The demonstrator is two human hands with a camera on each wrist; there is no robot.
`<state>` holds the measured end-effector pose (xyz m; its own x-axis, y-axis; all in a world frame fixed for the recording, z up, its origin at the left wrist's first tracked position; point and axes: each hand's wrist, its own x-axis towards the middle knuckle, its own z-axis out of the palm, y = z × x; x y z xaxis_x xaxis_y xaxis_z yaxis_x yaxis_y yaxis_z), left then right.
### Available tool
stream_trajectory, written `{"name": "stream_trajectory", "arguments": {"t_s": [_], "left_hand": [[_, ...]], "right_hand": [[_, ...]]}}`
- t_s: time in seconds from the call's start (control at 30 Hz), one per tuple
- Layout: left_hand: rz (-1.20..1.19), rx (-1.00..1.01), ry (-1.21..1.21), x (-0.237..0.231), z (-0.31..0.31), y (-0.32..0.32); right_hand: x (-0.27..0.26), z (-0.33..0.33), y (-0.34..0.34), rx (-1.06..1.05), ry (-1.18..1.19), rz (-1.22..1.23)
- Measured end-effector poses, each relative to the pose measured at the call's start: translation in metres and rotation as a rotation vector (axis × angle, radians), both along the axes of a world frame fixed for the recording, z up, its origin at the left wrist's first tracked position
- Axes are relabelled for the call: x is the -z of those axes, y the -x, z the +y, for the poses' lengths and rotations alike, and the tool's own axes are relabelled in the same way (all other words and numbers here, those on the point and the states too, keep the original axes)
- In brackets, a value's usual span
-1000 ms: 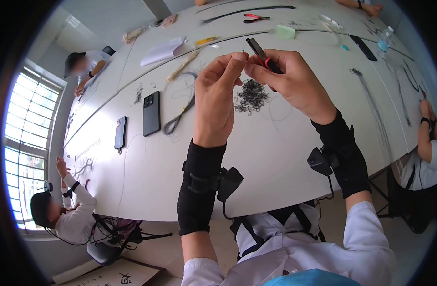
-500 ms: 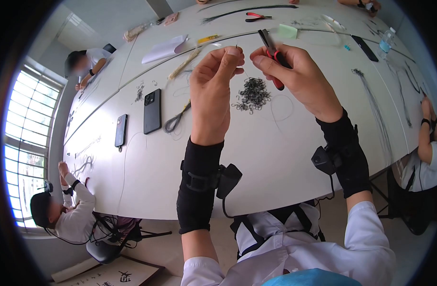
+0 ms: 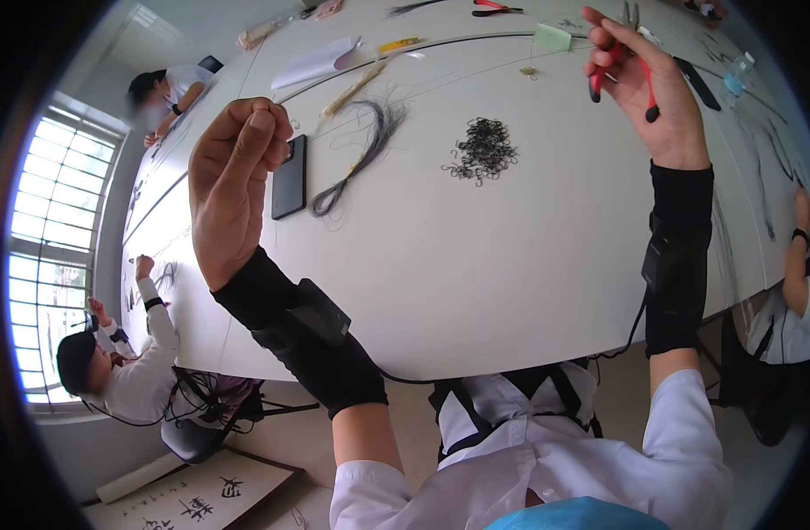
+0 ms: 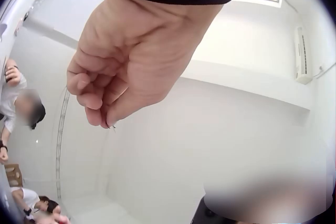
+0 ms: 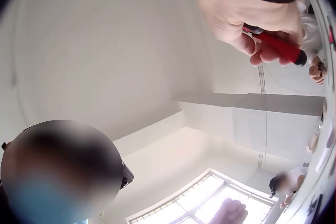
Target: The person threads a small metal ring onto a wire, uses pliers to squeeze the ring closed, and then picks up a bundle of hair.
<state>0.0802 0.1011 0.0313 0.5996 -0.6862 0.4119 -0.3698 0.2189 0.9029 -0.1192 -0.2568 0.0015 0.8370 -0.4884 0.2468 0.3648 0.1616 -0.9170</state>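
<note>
My left hand [image 3: 237, 181] is raised over the left part of the table, thumb and fingertips pinched together. A tiny dark hook tip [image 4: 112, 127] pokes out between them in the left wrist view; the rest is hidden by the fingers. Far to the right, my right hand [image 3: 666, 102] holds red-handled pliers [image 3: 650, 88], their handles spread among the fingers and the metal nose pointing away. A thin pale line [image 3: 467, 76] runs across the table between the two hands. Below and between them lies a pile of small black hooks [image 3: 484, 148].
Beside my left hand are a dark phone [image 3: 289, 190] and a looped bundle of grey strands [image 3: 374, 141]. Farther back lie white paper [image 3: 317, 64], a green note [image 3: 552, 37] and another pair of red pliers [image 3: 496, 9]. A water bottle [image 3: 736, 78] stands right. Other people sit around.
My hands have moved wide apart, the left one to the left and down, the right one to the right and up with the pliers. The pliers' handles now stand spread in the fingers.
</note>
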Motion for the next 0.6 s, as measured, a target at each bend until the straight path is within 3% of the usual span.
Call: {"name": "stream_trajectory", "arguments": {"t_s": [0.2, 0.3, 0.37, 0.43, 0.6], "left_hand": [[-0.053, -0.038, -0.109, 0.007, 0.017, -0.023], [-0.245, -0.028, -0.082, 0.006, -0.03, 0.01], [-0.248, 0.138, -0.102, 0.011, -0.057, 0.029], [-0.38, 0.18, -0.121, 0.018, -0.08, 0.042], [-0.174, 0.237, -0.181, 0.02, -0.094, 0.054]], "right_hand": [[-0.003, -0.01, 0.005, 0.127, 0.039, 0.028], [-0.015, 0.033, 0.004, -0.08, 0.241, 0.143], [-0.02, 0.066, 0.004, -0.149, 0.322, 0.145], [-0.019, 0.081, 0.005, -0.173, 0.392, 0.165], [-0.019, 0.081, 0.006, -0.14, 0.401, 0.178]]}}
